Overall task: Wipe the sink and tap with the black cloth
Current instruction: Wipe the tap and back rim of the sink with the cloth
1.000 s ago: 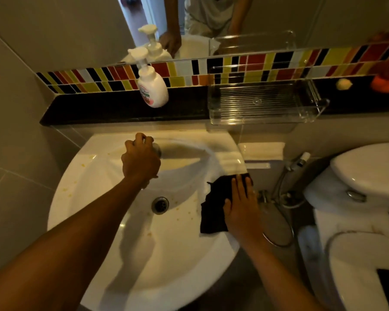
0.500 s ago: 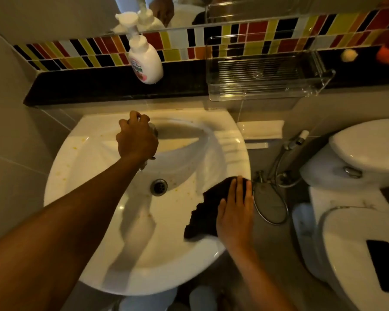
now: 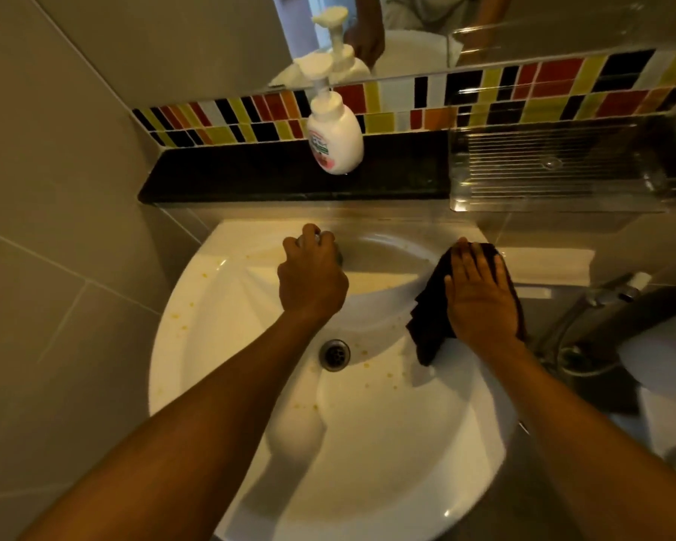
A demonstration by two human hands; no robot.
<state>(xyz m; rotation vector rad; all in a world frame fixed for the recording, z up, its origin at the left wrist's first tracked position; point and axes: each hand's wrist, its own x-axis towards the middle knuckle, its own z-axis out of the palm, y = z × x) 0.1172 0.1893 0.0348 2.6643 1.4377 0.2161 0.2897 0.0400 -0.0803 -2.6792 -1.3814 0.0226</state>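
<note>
1. L hand reaches over back of white sink, fingers curled down round the tap; only a sliver of metal shows past the knuckles, so tap is mostly hidden.
2. R hand lies flat, fingers spread and straight, palm pressed on black cloth — not gripping, just pinning it down.
3. Cloth sits on sink's right rim near back corner; bunched lower edge droops over inner slope into the basin, a strip shows past fingertips at top.
4. Hands well apart, one each side of basin's back half; both forearms come in from bottom of frame.
5. Drain at basin centre, between the two arms, uncovered.
6. Yellow-orange specks dotted near drain and on left rim + left slope.
7. Black ledge behind sink carries a white pump soap bottle, upright, w/ pink-green label.
8. Clear plastic tray on ledge at right, ribbed floor.
9. Multicolour tile strip above ledge, mirror over it reflecting bottle and person's arms.
10. Far right: chrome hose fitting, partly blurred.
</note>
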